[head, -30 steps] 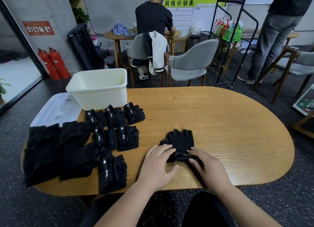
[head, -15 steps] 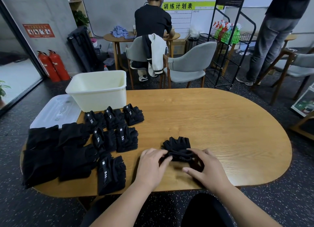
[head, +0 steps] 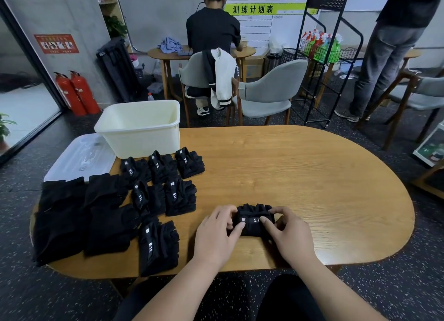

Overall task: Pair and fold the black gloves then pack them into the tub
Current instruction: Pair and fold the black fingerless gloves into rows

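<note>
A folded black glove pair with a white "5.11" label lies on the wooden table near its front edge. My left hand grips its left end and my right hand grips its right end. Several folded pairs sit in rows at the left, one more at the front. Unfolded black gloves are piled at the far left. The cream tub stands at the back left, and I see nothing inside it.
A clear lid lies left of the tub. Beyond the table are grey chairs, a seated person, a standing person and a black wire rack. Two fire extinguishers stand at the left wall.
The glove pair has been folded over toward me into a compact bundle with its label on top. Both hands now hold its ends.
</note>
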`<state>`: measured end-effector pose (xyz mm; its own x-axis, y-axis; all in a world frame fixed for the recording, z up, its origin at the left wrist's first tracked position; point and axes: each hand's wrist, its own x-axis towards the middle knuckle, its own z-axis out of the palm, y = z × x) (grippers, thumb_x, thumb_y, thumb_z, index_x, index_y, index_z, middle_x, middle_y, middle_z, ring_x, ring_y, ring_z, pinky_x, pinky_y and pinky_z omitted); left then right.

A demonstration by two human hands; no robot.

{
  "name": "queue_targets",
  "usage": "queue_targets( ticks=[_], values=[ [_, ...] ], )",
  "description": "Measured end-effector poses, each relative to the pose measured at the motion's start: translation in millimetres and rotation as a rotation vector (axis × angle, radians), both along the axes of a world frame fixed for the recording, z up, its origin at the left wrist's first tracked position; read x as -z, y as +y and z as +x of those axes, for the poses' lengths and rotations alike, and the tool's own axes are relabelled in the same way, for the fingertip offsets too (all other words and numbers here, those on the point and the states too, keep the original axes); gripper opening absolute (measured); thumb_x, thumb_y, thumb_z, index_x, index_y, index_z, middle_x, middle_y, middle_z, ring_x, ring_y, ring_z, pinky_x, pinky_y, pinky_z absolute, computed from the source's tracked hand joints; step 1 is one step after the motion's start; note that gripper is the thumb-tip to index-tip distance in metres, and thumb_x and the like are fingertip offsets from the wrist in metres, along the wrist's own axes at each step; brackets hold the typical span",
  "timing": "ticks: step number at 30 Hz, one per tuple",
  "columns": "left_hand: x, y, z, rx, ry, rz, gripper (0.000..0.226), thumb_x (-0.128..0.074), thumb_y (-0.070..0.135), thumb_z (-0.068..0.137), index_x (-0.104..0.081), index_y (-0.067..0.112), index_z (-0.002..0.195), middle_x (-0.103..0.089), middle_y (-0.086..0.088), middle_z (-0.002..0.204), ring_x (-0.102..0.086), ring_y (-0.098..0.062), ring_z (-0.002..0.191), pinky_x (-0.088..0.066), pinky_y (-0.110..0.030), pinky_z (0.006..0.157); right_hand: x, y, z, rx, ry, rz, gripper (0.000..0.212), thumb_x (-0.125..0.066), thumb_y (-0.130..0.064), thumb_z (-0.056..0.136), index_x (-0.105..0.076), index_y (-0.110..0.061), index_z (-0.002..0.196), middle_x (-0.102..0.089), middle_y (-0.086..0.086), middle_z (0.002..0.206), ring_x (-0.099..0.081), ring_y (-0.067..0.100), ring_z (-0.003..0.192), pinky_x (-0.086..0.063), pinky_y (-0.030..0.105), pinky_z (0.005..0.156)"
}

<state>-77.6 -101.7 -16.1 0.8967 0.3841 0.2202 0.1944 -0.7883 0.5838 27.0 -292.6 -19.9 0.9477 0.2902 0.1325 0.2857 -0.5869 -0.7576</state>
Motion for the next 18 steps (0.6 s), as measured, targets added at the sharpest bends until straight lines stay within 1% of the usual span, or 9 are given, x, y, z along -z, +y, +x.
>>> queue_targets(
  ticks=[1, 3, 5, 8, 11, 13, 15, 16, 18],
  values=[
    [1, 0, 1, 0.014, 0.007, 0.027, 0.031, -0.059, 0.055, 0.102, -0.054, 0.043, 0.130, -0.047, 0.023, 0.106, -0.059, 0.002, 0.088, -0.055, -0.027, 0.082, 2, 2, 0, 0.014, -0.039, -0.019, 0.025, -0.076, -0.055, 0.088, -0.063, -0.040, 0.103, -0.066, -0.010, 0.062, -0.062, 0.003, 0.056, -0.046, 0.025, 0.053],
    [6, -1, 3, 0.040, -0.009, 0.084, 0.025, -0.058, 0.050, 0.104, -0.061, 0.041, 0.127, -0.041, 0.021, 0.114, -0.061, -0.004, 0.080, -0.057, -0.028, 0.072, 10, 8, 0, 0.038, -0.134, -0.103, 0.028, -0.074, -0.057, 0.088, -0.062, -0.040, 0.107, -0.060, -0.011, 0.064, -0.058, 0.004, 0.061, -0.046, 0.031, 0.060],
    [13, -3, 4, 0.053, -0.036, 0.154, 0.021, -0.059, 0.044, 0.105, -0.070, 0.035, 0.120, -0.041, 0.018, 0.117, -0.058, -0.007, 0.079, -0.056, -0.030, 0.070, 17, 14, -1, 0.067, -0.216, -0.200, 0.030, -0.072, -0.056, 0.089, -0.063, -0.037, 0.111, -0.058, -0.014, 0.070, -0.056, 0.011, 0.070, -0.044, 0.036, 0.069],
    [17, -4, 6, 0.045, -0.084, 0.310, 0.020, -0.061, 0.038, 0.105, -0.077, 0.031, 0.114, -0.050, 0.013, 0.124, -0.055, -0.011, 0.106, -0.053, -0.033, 0.089, 15, 18, -7, 0.104, -0.326, -0.298, 0.034, -0.074, -0.047, 0.092, -0.066, -0.031, 0.122, -0.060, -0.007, 0.095, -0.054, 0.020, 0.087, -0.047, 0.039, 0.072],
    [15, -6, 6, 0.098, -0.064, 0.422, 0.035, -0.049, 0.042, 0.108, -0.077, 0.027, 0.122, -0.059, 0.013, 0.137, -0.050, -0.014, 0.131, -0.049, -0.038, 0.106, 13, 18, -10, 0.016, -0.454, -0.462, 0.049, -0.073, -0.026, 0.094, -0.059, -0.032, 0.141, -0.056, 0.003, 0.141, -0.053, 0.029, 0.118, -0.051, 0.044, 0.088],
    [13, -8, 4, 0.128, -0.013, 0.430, 0.044, -0.042, 0.046, 0.108, -0.073, 0.025, 0.131, -0.060, 0.012, 0.144, -0.048, -0.013, 0.137, -0.047, -0.039, 0.112, 14, 19, -7, -0.109, -0.512, -0.537, 0.051, -0.064, -0.022, 0.099, -0.054, -0.032, 0.148, -0.046, -0.002, 0.160, -0.046, 0.030, 0.141, -0.049, 0.047, 0.101],
    [13, -8, 0, 0.137, 0.065, 0.408, 0.053, -0.035, 0.050, 0.109, -0.063, 0.024, 0.145, -0.052, 0.012, 0.155, -0.042, -0.012, 0.144, -0.040, -0.040, 0.120, 16, 19, -2, -0.184, -0.484, -0.559, 0.044, -0.041, -0.036, 0.110, -0.050, -0.030, 0.153, -0.039, -0.007, 0.166, -0.039, 0.025, 0.151, -0.045, 0.045, 0.111],
    [13, -7, -2, 0.154, 0.115, 0.395, 0.058, -0.031, 0.052, 0.110, -0.054, 0.024, 0.154, -0.043, 0.011, 0.164, -0.035, -0.012, 0.150, -0.032, -0.040, 0.125, 18, 18, 1, -0.209, -0.440, -0.571, 0.050, -0.029, -0.044, 0.111, -0.047, -0.030, 0.156, -0.036, -0.009, 0.168, -0.036, 0.022, 0.154, -0.042, 0.044, 0.116],
    [13, -7, -4, 0.212, 0.186, 0.388, 0.066, -0.023, 0.055, 0.111, -0.025, 0.022, 0.168, -0.013, 0.008, 0.176, -0.009, -0.013, 0.162, -0.011, -0.041, 0.133, 23, 16, 6, -0.240, -0.391, -0.617, 0.062, -0.013, -0.052, 0.109, -0.037, -0.032, 0.162, -0.028, -0.013, 0.170, -0.027, 0.017, 0.158, -0.034, 0.040, 0.123]
  ],
)
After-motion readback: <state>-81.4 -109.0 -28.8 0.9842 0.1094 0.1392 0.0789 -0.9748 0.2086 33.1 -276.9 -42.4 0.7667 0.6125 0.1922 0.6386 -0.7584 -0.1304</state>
